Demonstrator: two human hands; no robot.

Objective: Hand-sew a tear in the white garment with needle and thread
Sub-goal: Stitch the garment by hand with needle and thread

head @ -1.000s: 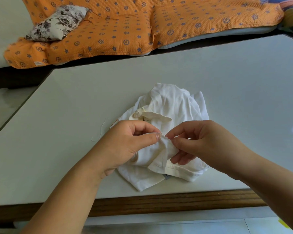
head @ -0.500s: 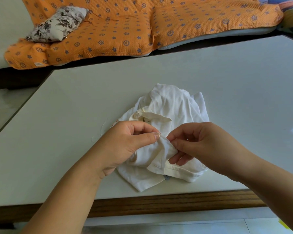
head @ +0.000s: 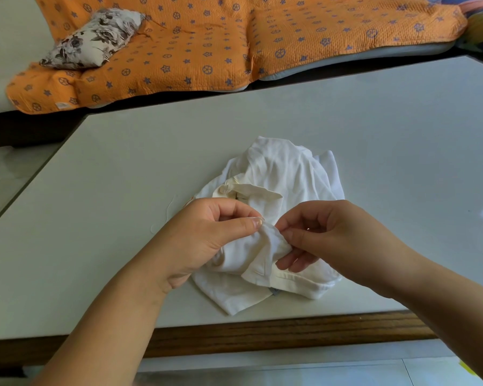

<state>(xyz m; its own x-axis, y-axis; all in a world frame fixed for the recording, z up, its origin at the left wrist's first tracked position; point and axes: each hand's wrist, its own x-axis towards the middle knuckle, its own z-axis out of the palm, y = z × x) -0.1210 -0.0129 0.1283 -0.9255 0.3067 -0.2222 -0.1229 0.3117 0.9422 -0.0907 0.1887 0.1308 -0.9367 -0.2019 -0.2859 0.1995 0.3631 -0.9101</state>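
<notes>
The crumpled white garment (head: 285, 168) lies on the near middle of the table. My left hand (head: 207, 235) pinches a raised fold of it between thumb and forefinger. My right hand (head: 340, 238) faces it from the right, thumb and forefinger pinched together at the same fold, the other fingers curled under the cloth. The needle is hidden between the fingertips and the fabric. A thin white thread (head: 170, 208) trails over the tabletop just left of my left hand.
The grey table (head: 123, 162) has a wooden front edge (head: 262, 335) close to me. Behind it stands a sofa with an orange patterned cover (head: 234, 37) and a floral cushion (head: 95, 37). Pale floor shows on the left.
A short length of needle showed between my fingertips a second ago; it has gone into the fold. My right hand has closed in on the left thumb.
</notes>
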